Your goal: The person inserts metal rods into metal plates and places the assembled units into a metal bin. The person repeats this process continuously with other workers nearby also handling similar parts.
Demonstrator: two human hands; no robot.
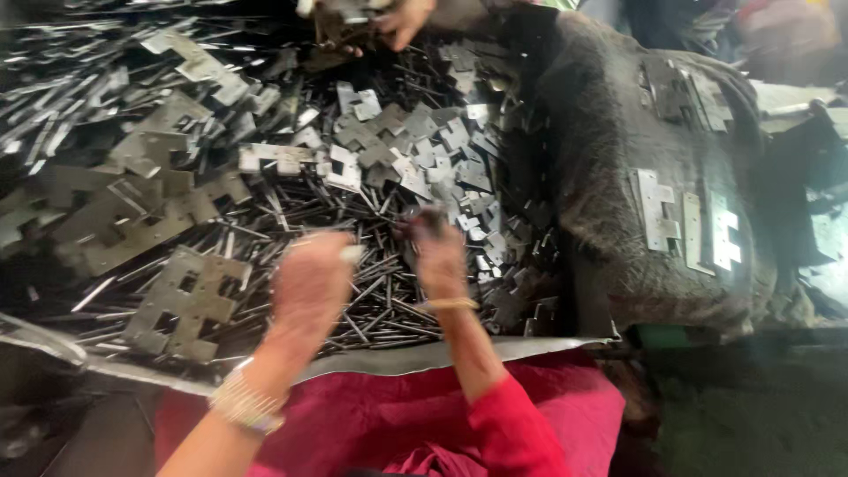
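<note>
Metal pins (pixel 371 300) heaped under your hands, left hand (pixel 309 283) blurred, grip unclear, right hand (pixel 439 252) pinched on a dark piece (pixel 427 218), flat plates (pixel 185 300) at left, another person's hand (pixel 402 19) opposite.

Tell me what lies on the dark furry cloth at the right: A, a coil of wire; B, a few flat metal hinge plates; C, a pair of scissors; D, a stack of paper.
B: a few flat metal hinge plates lie on the dark furry cloth, apart from the big heap of plates and thin metal pins that the person's hands reach into.
</note>
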